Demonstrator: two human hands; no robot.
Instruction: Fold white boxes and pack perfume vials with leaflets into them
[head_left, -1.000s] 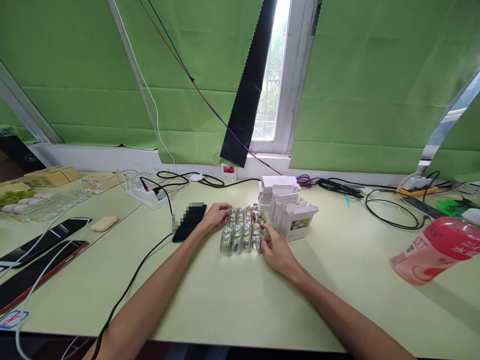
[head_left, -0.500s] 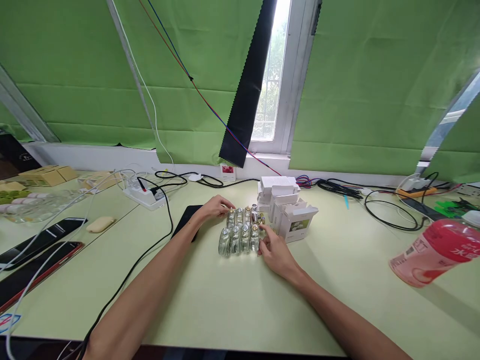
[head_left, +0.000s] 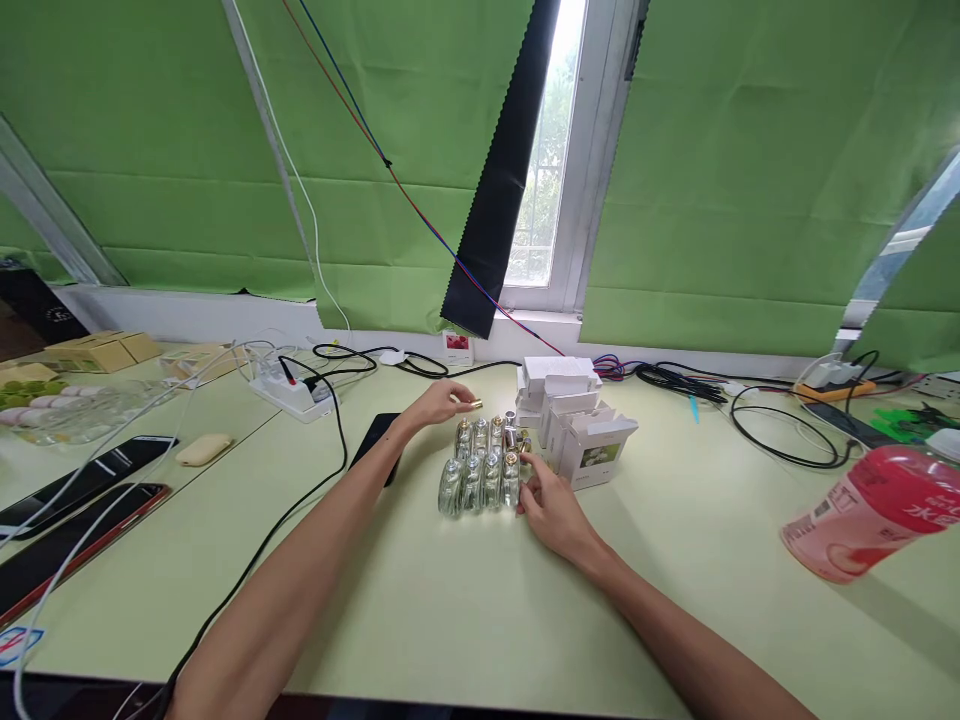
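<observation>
The left hand [head_left: 433, 408] pinched a gold cap [head_left: 473, 404] just above the bottles [head_left: 484, 465], likely lifted clear. The right hand [head_left: 551, 508] curled against the near row's end, seemingly steadying them beside the boxes [head_left: 581, 425].

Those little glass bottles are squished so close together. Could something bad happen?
Maybe. The bottles stand tightly packed, so the right hand pressing their side might tip one into the others. The left hand pinches a small gold cap above them; if dropped, it could roll toward the cables.
</observation>
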